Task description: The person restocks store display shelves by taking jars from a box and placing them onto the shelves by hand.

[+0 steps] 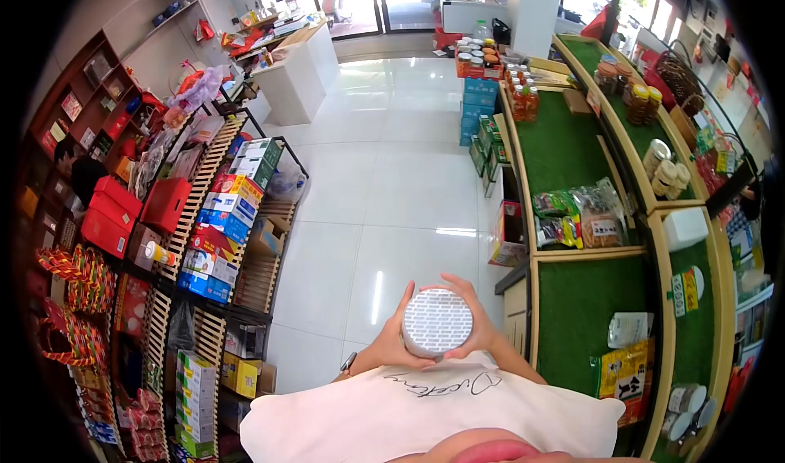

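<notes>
A round container (438, 322) with a grey-and-white patterned top is held between 2 hands, cupped on one side by the left hand (392, 344) and on the other by the right hand (486, 324). A dark watch (349, 362) is worn on the left wrist. Green-lined shelves (566, 150) off to the right are dotted with jars (523, 103) and bagged goods (605, 227), while slatted racks (260, 281) on the left are pretty much loaded up with boxes (219, 224).
</notes>
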`<action>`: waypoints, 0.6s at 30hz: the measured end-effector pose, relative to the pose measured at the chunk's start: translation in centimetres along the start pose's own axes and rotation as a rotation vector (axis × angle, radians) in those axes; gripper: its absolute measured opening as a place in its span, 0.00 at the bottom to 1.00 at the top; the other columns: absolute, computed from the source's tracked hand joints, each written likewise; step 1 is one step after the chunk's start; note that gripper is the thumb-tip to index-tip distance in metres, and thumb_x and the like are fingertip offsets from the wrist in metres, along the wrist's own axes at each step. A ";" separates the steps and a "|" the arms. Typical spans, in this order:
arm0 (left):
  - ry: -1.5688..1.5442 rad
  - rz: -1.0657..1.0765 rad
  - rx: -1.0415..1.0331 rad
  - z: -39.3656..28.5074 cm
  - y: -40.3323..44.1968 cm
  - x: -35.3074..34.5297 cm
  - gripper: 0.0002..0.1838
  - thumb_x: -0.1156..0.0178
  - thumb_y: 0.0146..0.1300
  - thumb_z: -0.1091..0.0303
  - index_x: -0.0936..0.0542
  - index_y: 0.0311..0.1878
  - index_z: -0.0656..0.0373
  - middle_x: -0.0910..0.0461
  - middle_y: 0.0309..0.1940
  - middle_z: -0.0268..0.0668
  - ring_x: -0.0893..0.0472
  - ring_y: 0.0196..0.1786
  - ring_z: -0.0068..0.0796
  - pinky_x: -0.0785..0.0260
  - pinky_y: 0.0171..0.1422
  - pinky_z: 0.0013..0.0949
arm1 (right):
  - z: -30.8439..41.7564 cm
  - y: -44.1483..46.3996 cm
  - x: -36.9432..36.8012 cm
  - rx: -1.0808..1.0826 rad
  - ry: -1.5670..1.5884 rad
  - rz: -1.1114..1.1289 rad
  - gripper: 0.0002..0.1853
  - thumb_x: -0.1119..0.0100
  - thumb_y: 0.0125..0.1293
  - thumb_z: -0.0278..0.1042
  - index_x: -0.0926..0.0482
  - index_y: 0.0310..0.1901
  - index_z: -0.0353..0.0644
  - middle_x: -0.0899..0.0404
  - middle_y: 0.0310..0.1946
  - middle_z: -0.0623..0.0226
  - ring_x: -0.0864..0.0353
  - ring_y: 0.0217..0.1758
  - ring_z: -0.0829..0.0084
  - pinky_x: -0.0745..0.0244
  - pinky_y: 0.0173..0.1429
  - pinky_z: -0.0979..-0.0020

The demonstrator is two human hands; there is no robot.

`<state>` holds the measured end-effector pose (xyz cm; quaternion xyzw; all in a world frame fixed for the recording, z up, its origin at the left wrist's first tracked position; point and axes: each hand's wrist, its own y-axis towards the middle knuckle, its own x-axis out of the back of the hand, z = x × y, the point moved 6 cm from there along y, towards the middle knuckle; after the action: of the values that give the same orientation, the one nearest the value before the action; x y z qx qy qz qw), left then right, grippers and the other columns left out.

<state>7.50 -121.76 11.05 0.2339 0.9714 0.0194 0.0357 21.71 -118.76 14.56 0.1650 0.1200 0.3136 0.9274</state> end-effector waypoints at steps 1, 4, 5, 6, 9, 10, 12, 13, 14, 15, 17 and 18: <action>-0.013 -0.019 0.018 0.2 1.5 1.0 0.77 0.19 0.32 0.59 0.70 0.75 0.60 0.38 0.68 0.50 0.40 0.73 0.43 0.52 0.75 0.40 | -0.9 1.5 1.2 -0.010 0.025 0.007 0.65 0.16 0.31 0.39 0.52 0.71 0.41 0.33 0.63 0.53 0.34 0.67 0.61 0.41 0.70 0.60; 0.105 -0.038 -0.032 -1.0 6.7 3.7 0.77 0.18 0.33 0.58 0.69 0.75 0.58 0.37 0.67 0.51 0.38 0.71 0.44 0.48 0.74 0.41 | -1.9 6.0 4.8 0.008 -0.002 -0.009 0.66 0.16 0.30 0.39 0.51 0.71 0.42 0.34 0.63 0.51 0.34 0.68 0.60 0.41 0.71 0.59; 0.155 -0.038 -0.057 -2.1 8.8 4.6 0.77 0.18 0.33 0.58 0.69 0.75 0.58 0.36 0.67 0.51 0.37 0.71 0.44 0.47 0.74 0.41 | -1.7 7.9 6.2 0.034 -0.024 -0.012 0.65 0.16 0.30 0.38 0.51 0.71 0.43 0.34 0.63 0.52 0.34 0.68 0.60 0.42 0.71 0.59; 0.136 -0.062 -0.009 -2.7 10.6 5.7 0.76 0.19 0.33 0.57 0.68 0.75 0.58 0.35 0.66 0.52 0.35 0.70 0.45 0.46 0.73 0.40 | -1.4 9.7 7.2 0.038 -0.023 -0.027 0.65 0.16 0.30 0.38 0.50 0.70 0.43 0.34 0.64 0.53 0.35 0.68 0.60 0.42 0.71 0.60; 0.275 -0.101 -0.081 -3.7 15.7 8.7 0.75 0.19 0.34 0.57 0.67 0.75 0.59 0.34 0.65 0.51 0.34 0.69 0.45 0.45 0.72 0.40 | -1.7 14.1 10.5 0.047 -0.119 -0.083 0.64 0.16 0.30 0.38 0.49 0.70 0.42 0.35 0.64 0.53 0.35 0.68 0.60 0.42 0.71 0.60; 0.189 -0.108 -0.106 -3.8 17.4 9.3 0.73 0.19 0.35 0.60 0.65 0.75 0.59 0.34 0.64 0.50 0.33 0.68 0.44 0.43 0.71 0.40 | -2.2 15.3 11.6 0.053 -0.119 -0.091 0.64 0.16 0.30 0.38 0.49 0.70 0.42 0.35 0.64 0.54 0.36 0.68 0.61 0.43 0.71 0.61; 0.080 -0.138 -0.128 -2.9 20.2 9.9 0.71 0.19 0.35 0.62 0.63 0.75 0.60 0.34 0.64 0.49 0.33 0.68 0.43 0.42 0.71 0.39 | -2.8 17.2 14.0 0.058 -0.146 -0.103 0.64 0.16 0.30 0.38 0.49 0.70 0.42 0.35 0.64 0.55 0.36 0.68 0.62 0.43 0.71 0.61; 0.029 -0.154 -0.138 -2.5 21.4 10.3 0.71 0.19 0.35 0.64 0.62 0.75 0.60 0.34 0.64 0.49 0.33 0.67 0.42 0.42 0.71 0.39 | -3.2 18.1 15.2 0.063 -0.157 -0.107 0.64 0.16 0.30 0.38 0.49 0.70 0.42 0.36 0.64 0.56 0.36 0.68 0.62 0.43 0.71 0.61; 0.084 -0.165 -0.130 -2.3 22.5 10.5 0.70 0.19 0.35 0.64 0.62 0.75 0.61 0.35 0.64 0.49 0.33 0.68 0.41 0.42 0.71 0.39 | -4.0 18.9 16.3 0.038 -0.159 -0.096 0.64 0.16 0.30 0.38 0.50 0.70 0.43 0.36 0.64 0.57 0.35 0.67 0.62 0.42 0.71 0.62; 0.137 -0.177 -0.120 -2.4 23.2 10.6 0.70 0.19 0.35 0.65 0.61 0.75 0.61 0.35 0.64 0.48 0.33 0.68 0.40 0.42 0.71 0.38 | -4.9 19.4 17.4 0.011 -0.160 -0.085 0.65 0.16 0.30 0.38 0.50 0.71 0.43 0.36 0.64 0.57 0.35 0.67 0.63 0.42 0.71 0.62; 0.113 -0.184 -0.047 -2.4 24.1 11.3 0.69 0.19 0.35 0.66 0.59 0.75 0.61 0.36 0.65 0.48 0.34 0.68 0.39 0.43 0.71 0.37 | -6.0 20.4 18.1 -0.066 -0.108 -0.103 0.65 0.16 0.29 0.39 0.49 0.71 0.43 0.36 0.64 0.58 0.36 0.67 0.63 0.42 0.71 0.62; 0.039 -0.179 0.000 -2.5 24.7 12.0 0.69 0.19 0.34 0.66 0.59 0.75 0.61 0.36 0.65 0.48 0.34 0.68 0.38 0.43 0.72 0.37 | -6.1 21.1 18.1 -0.105 -0.066 -0.128 0.65 0.16 0.29 0.40 0.49 0.70 0.43 0.36 0.65 0.58 0.36 0.68 0.63 0.42 0.71 0.62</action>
<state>7.84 -94.32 14.12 0.1455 0.9890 0.0209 0.0184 22.26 -90.31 14.93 0.1185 0.0830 0.2539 0.9564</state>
